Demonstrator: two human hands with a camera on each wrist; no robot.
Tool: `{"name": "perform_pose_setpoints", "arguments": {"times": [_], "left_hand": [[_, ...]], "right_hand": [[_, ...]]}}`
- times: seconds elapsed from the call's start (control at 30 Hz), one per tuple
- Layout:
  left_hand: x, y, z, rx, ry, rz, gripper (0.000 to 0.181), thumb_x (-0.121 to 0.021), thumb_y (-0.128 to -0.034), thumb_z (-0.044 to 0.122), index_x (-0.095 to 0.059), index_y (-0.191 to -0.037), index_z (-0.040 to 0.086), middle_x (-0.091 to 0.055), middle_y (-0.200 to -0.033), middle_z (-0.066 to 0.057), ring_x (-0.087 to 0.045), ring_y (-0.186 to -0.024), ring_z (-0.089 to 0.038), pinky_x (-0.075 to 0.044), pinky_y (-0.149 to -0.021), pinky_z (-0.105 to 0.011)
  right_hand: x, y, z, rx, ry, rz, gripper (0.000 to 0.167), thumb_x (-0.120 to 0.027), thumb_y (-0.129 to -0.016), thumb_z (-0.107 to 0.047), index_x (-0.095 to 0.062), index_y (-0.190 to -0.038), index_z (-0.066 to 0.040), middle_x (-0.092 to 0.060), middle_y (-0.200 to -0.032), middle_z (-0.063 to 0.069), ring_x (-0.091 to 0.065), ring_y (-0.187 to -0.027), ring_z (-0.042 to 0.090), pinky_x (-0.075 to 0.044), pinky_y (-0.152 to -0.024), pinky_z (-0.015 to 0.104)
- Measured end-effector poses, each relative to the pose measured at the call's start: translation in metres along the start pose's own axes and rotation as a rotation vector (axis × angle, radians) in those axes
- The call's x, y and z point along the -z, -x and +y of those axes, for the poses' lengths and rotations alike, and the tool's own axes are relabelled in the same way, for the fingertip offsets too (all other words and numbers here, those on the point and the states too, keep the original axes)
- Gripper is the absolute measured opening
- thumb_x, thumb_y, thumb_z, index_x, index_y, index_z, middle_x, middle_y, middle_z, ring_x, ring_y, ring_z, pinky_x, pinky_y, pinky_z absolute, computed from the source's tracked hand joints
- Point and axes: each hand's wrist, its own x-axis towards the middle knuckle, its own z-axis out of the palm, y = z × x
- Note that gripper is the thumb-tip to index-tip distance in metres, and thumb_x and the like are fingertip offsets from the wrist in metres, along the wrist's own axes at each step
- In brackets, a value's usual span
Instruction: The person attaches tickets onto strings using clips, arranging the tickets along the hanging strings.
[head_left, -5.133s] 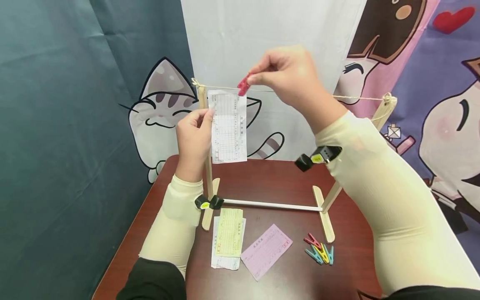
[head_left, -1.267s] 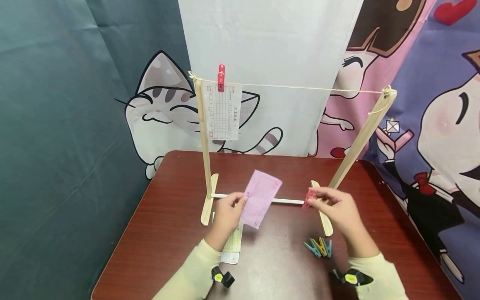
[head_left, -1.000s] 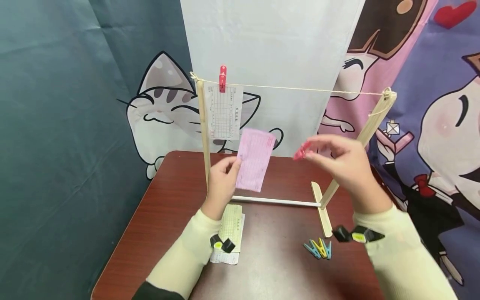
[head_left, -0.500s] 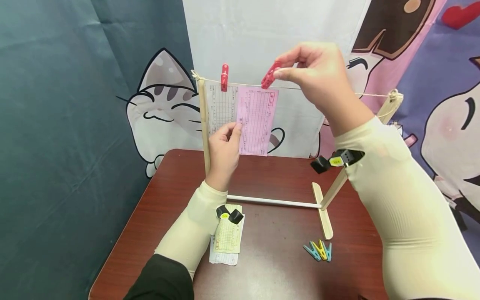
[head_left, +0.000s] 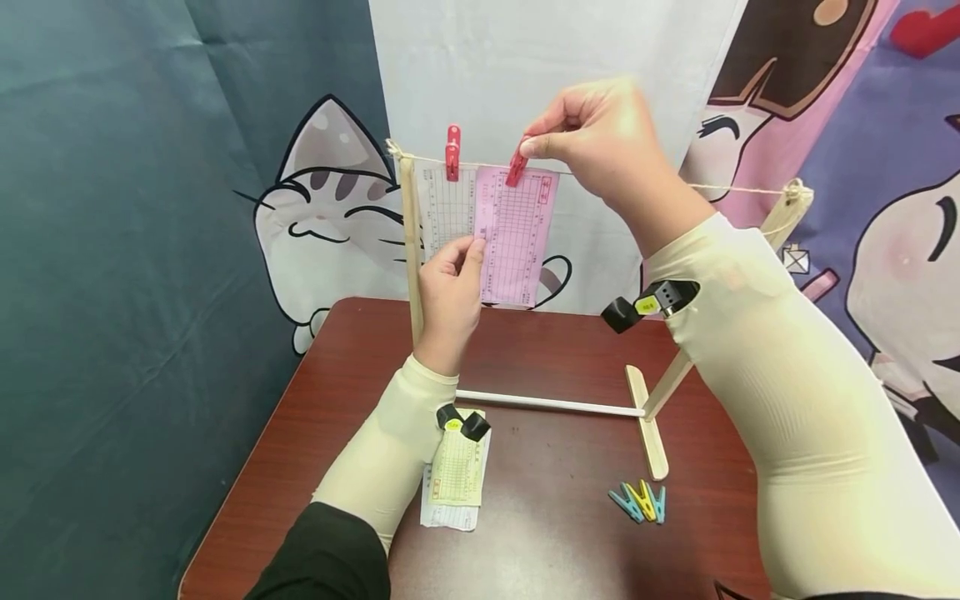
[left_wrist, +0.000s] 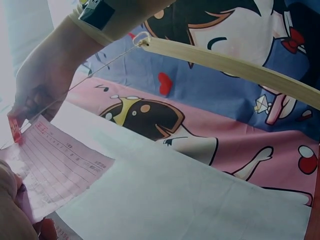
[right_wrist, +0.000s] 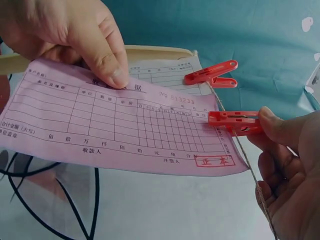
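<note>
At the twine (head_left: 738, 190), I am holding a pink receipt (head_left: 521, 250) upright, its top edge meeting the line and its left edge overlapping a white receipt (head_left: 444, 204), which a red clothespin (head_left: 452, 154) is clamping near the left wooden post (head_left: 412, 242). Past the pink sheet's right edge, the line is running behind my right wrist to the right wooden post (head_left: 783, 215), leaving room on that side; the sheet's lower edge is hanging free.

My left hand (head_left: 452, 287) is pinching the receipt partway down its left edge, thumb lying on the printed face. My right hand (head_left: 596, 137) is arching above the line, wrist bending, thumb and fingers gripping the handle end of a second red clothespin (head_left: 516, 164), whose tips are overlapping the top edge.

Below, a yellow receipt (head_left: 459, 479) is lying over white paper (head_left: 450, 517) on the table (head_left: 555, 542), while blue and yellow clothespins (head_left: 646, 502) are resting near the stand's right foot (head_left: 654, 450).
</note>
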Motion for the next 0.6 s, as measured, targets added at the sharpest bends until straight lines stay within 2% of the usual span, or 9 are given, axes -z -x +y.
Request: {"name": "perform_pose_setpoints", "arguments": {"times": [0.17,0.33,0.5,0.6], "left_hand": [[0.0006,-0.0003,0.0003,0.009,-0.006,0.009,0.019,-0.069,-0.1001,0.009,-0.076,-0.107,-0.007,-0.075,-0.092,-0.019,-0.067,-0.074,-0.014,-0.057,-0.062,-0.024],[0.0007,-0.0009,-0.0006,0.014,-0.011,0.006,0.019,-0.070,-0.0999,0.010,-0.077,-0.106,-0.007,-0.074,-0.089,-0.019,-0.065,-0.071,-0.014,-0.056,-0.060,-0.024],[0.0012,-0.0002,-0.0015,0.016,-0.040,0.017,0.018,-0.071,-0.0993,0.010,-0.077,-0.106,-0.006,-0.075,-0.090,-0.018,-0.064,-0.072,-0.015,-0.055,-0.062,-0.023],[0.0024,0.0013,-0.0010,0.022,-0.060,0.018,0.018,-0.071,-0.0990,0.010,-0.078,-0.106,-0.005,-0.075,-0.090,-0.017,-0.063,-0.071,-0.015,-0.053,-0.061,-0.023]], "right_hand": [[-0.0007,-0.0012,-0.0021,0.006,0.037,-0.077,0.018,-0.089,-0.083,-0.011,-0.080,-0.096,-0.005,-0.078,-0.085,-0.005,-0.071,-0.082,0.010,-0.047,-0.069,0.022],[0.0025,-0.0016,-0.0028,0.003,0.116,-0.147,0.029,-0.088,-0.085,-0.017,-0.078,-0.110,-0.005,-0.077,-0.092,-0.004,-0.070,-0.085,0.010,-0.049,-0.072,0.022],[0.0054,0.0003,-0.0030,-0.019,0.177,-0.167,0.046,-0.085,-0.088,-0.026,-0.073,-0.130,-0.013,-0.077,-0.106,-0.002,-0.067,-0.096,0.010,-0.049,-0.078,0.022],[0.0074,0.0040,-0.0018,-0.002,0.219,-0.165,0.053,-0.084,-0.089,-0.030,-0.068,-0.138,-0.018,-0.076,-0.115,0.000,-0.064,-0.101,0.011,-0.047,-0.079,0.024]]}}
